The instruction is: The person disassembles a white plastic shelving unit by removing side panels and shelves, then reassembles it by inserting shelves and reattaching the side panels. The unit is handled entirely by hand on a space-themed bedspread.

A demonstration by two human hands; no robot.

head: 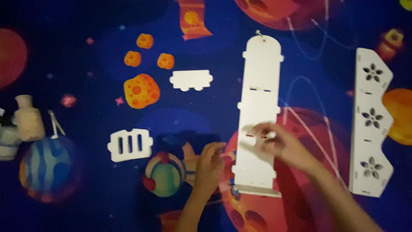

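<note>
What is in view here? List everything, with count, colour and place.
long panel: 1, white, rounded top, slots, centre right, under the right hand
flower panel: 1, white, three flower cutouts, far right
slotted piece: 1, white, three upright slots, left of centre
small piece: 1, white, plain, upper centre
bottles: 2 or so, pale, left edge, blurred
stick: 1, pale, thin, beside the bottles
mat: 1, dark blue with planets and rockets, under everything
left hand: 1, on the mat, at the long panel's lower left edge; contact unclear
right hand: 1, fingers on the long panel near a slot; blurred
</note>
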